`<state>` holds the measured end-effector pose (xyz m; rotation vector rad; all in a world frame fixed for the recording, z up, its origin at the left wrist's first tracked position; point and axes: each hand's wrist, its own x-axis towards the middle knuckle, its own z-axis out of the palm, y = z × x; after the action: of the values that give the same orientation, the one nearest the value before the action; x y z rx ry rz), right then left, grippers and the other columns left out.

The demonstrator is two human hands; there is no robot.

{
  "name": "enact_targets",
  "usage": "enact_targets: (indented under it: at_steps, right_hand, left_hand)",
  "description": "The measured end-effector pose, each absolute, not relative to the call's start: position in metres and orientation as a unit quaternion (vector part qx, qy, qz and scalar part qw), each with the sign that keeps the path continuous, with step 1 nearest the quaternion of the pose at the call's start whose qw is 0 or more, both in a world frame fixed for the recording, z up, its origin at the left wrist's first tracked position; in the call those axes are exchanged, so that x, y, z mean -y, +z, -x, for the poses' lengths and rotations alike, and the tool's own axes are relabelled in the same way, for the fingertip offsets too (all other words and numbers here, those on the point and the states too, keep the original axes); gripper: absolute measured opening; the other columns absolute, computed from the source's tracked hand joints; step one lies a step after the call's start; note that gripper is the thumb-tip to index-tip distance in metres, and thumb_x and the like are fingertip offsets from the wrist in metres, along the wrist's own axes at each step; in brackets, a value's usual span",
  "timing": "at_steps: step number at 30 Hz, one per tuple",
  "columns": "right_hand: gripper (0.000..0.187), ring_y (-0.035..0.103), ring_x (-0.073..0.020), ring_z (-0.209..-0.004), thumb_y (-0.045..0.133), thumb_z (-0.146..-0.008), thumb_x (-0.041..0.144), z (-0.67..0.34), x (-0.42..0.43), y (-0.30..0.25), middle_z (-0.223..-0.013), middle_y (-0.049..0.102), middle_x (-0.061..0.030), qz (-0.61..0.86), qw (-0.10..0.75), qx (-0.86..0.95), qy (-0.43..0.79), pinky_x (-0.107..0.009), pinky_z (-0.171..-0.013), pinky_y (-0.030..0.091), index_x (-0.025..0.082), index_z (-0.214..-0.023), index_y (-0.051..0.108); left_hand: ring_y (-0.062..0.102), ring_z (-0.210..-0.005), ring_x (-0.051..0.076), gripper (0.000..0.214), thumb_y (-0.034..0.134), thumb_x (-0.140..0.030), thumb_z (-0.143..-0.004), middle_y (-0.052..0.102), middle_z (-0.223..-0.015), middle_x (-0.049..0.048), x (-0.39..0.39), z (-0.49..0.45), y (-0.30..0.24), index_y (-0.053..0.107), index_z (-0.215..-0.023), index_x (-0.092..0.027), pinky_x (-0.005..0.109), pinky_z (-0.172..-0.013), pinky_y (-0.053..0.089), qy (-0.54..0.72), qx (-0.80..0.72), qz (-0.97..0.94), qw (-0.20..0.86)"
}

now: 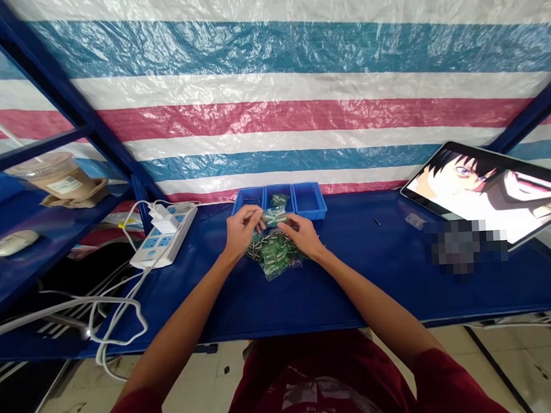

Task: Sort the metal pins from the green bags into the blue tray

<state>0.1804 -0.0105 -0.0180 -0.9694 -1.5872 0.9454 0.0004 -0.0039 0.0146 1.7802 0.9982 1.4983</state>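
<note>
My left hand (242, 230) and my right hand (305, 233) face each other above the table, fingers closed on opposite sides of a small clear plastic bag (275, 217). What the bag contains is too small to make out. Right below it lies a pile of greenish clear bags and thin metal pieces (274, 257). Just behind my hands stand three joined blue bins. A green-tinted bag (279, 200) lies in the middle bin, and the right bin (321, 214) shows a bare floor. My left hand partly covers the left bin (236, 202).
A white power strip (166, 240) with cables stands left on the blue table (376, 287). At right are a tablet (487, 189), a small clear bag (415, 221), a short dark piece (376, 221) and a blurred-out object. A drink cup (59, 175) and mouse (14, 243) sit on the left shelf.
</note>
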Motion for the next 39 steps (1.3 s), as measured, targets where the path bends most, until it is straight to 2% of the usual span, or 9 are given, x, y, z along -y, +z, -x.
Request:
enact_targets:
  at_steps: [4, 13, 17, 21, 26, 28, 32, 34, 39]
  right_hand:
    - [0.037, 0.051, -0.0131, -0.052, 0.058, -0.083, 0.054, -0.181, 0.014, -0.012, -0.054, 0.051, 0.0024, 0.387, 0.515, 0.635, 0.426, -0.025, -0.05, 0.04, 0.02, -0.067, 0.056]
    - [0.038, 0.048, -0.013, -0.049, 0.057, -0.084, 0.052, -0.181, 0.016, -0.012, -0.05, 0.05, 0.0024, 0.399, 0.512, 0.651, 0.394, -0.025, -0.051, 0.039, 0.019, -0.065, 0.058]
    - [0.031, 0.054, -0.014, -0.056, 0.044, -0.094, 0.041, -0.181, 0.02, -0.01, -0.07, 0.061, -0.0019, 0.417, 0.53, 0.675, 0.299, -0.028, -0.06, 0.046, 0.018, -0.095, 0.065]
    - [0.037, 0.06, -0.0163, -0.076, 0.037, -0.096, 0.026, -0.184, 0.02, -0.012, -0.111, 0.059, -0.0101, 0.398, 0.535, 0.723, 0.184, -0.031, -0.071, 0.052, 0.023, -0.127, 0.056]
    - [0.031, 0.059, -0.0183, -0.086, 0.043, -0.092, 0.018, -0.185, 0.017, -0.016, -0.118, 0.053, -0.0109, 0.382, 0.531, 0.747, 0.118, -0.034, -0.073, 0.053, 0.026, -0.112, 0.066]
    - [0.027, 0.059, -0.0197, -0.092, 0.045, -0.092, 0.019, -0.186, 0.016, -0.016, -0.118, 0.054, -0.0111, 0.387, 0.543, 0.738, 0.104, -0.034, -0.075, 0.053, 0.024, -0.103, 0.068]
    - [0.024, 0.06, -0.0204, -0.094, 0.044, -0.094, 0.021, -0.189, 0.014, -0.015, -0.102, 0.063, -0.0096, 0.384, 0.541, 0.74, 0.105, -0.034, -0.083, 0.051, 0.021, -0.098, 0.067]
    - [0.023, 0.062, -0.0198, -0.087, 0.045, -0.095, 0.024, -0.189, 0.013, -0.015, -0.092, 0.066, -0.0082, 0.384, 0.536, 0.743, 0.112, -0.033, -0.082, 0.051, 0.02, -0.098, 0.067]
    - [0.024, 0.061, -0.0187, -0.078, 0.048, -0.095, 0.032, -0.188, 0.014, -0.014, -0.089, 0.067, -0.0071, 0.406, 0.523, 0.738, 0.127, -0.032, -0.077, 0.051, 0.021, -0.105, 0.067]
  left_hand:
    - [0.06, -0.051, 0.013, 0.031, 0.064, -0.046, -0.083, 0.063, -0.062, 0.0008, 0.004, -0.004, 0.015, 0.061, -0.088, -0.015, 0.023, -0.046, 0.047, 0.565, -0.372, -0.651, 0.346]
    - [0.058, -0.061, 0.013, 0.034, 0.072, -0.048, -0.073, 0.065, -0.073, 0.0026, 0.003, -0.007, 0.015, 0.065, -0.076, -0.015, 0.024, -0.057, 0.048, 0.497, -0.395, -0.67, 0.384]
    - [0.055, -0.055, 0.012, 0.03, 0.073, -0.044, -0.073, 0.061, -0.064, 0.0001, 0.002, -0.005, 0.014, 0.064, -0.073, -0.015, 0.024, -0.055, 0.047, 0.507, -0.394, -0.658, 0.393]
    - [0.053, -0.05, 0.012, 0.031, 0.075, -0.043, -0.071, 0.058, -0.055, -0.0011, 0.0, -0.001, 0.012, 0.063, -0.068, -0.015, 0.024, -0.052, 0.045, 0.499, -0.394, -0.647, 0.42]
    - [0.054, -0.048, 0.012, 0.035, 0.076, -0.046, -0.07, 0.059, -0.056, 0.0005, -0.003, -0.001, 0.006, 0.063, -0.068, -0.014, 0.025, -0.05, 0.046, 0.472, -0.387, -0.63, 0.481]
    - [0.056, -0.05, 0.013, 0.035, 0.074, -0.047, -0.073, 0.061, -0.059, 0.0009, -0.004, -0.002, 0.005, 0.066, -0.079, -0.014, 0.026, -0.051, 0.048, 0.458, -0.387, -0.633, 0.49]
    - [0.065, -0.081, 0.02, 0.049, 0.063, -0.051, -0.082, 0.068, -0.098, 0.0089, -0.001, -0.003, 0.009, 0.06, -0.118, -0.019, 0.027, -0.06, 0.053, 0.485, -0.383, -0.678, 0.398]
    - [0.063, -0.096, 0.023, 0.045, 0.061, -0.052, -0.083, 0.065, -0.111, 0.0119, 0.002, -0.003, 0.012, 0.064, -0.113, -0.018, 0.03, -0.071, 0.055, 0.465, -0.367, -0.74, 0.318]
    - [0.065, -0.089, 0.022, 0.027, 0.065, -0.042, -0.084, 0.072, -0.094, 0.009, 0.008, -0.004, 0.013, 0.072, -0.091, -0.018, 0.036, -0.085, 0.052, 0.446, -0.371, -0.796, 0.171]
